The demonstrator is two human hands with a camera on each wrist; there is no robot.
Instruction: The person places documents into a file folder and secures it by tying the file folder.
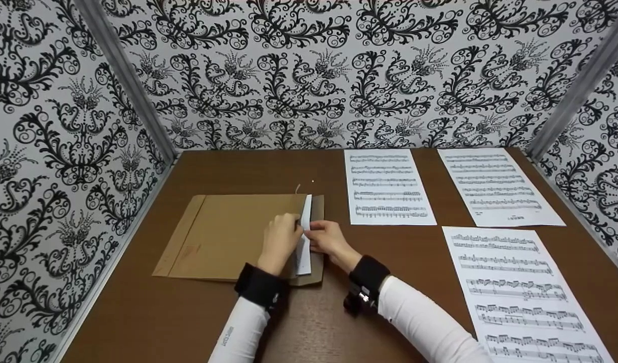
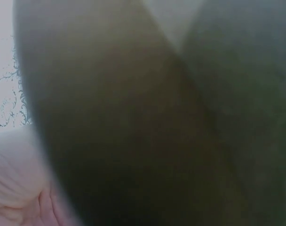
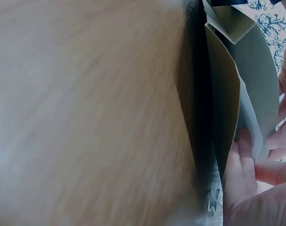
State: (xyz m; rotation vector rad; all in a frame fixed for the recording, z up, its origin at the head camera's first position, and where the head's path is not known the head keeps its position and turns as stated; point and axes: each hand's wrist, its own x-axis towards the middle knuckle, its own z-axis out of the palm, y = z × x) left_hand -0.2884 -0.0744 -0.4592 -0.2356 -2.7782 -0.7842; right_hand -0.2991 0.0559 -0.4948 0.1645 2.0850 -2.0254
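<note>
A large brown paper envelope (image 1: 238, 232) lies on the table, its mouth toward the right. White paper (image 1: 304, 262) sticks out of the mouth as a narrow strip. My left hand (image 1: 280, 239) grips the envelope's upper panel at that edge. From the right, my right hand (image 1: 331, 241) pinches the paper between thumb and fingers. Up close in the right wrist view, the paper (image 3: 250, 115) stands between the envelope's parted panels, with the right fingers (image 3: 242, 169) reaching in. A blurred brown surface fills most of the left wrist view, beside part of a palm (image 2: 20, 179).
Three sheets of printed music lie to the right: one at the back (image 1: 387, 186), another at the back right (image 1: 500, 186), a third at the front right (image 1: 526, 292). Patterned wall panels (image 1: 309, 75) enclose the brown table (image 1: 314, 322) at the back and sides.
</note>
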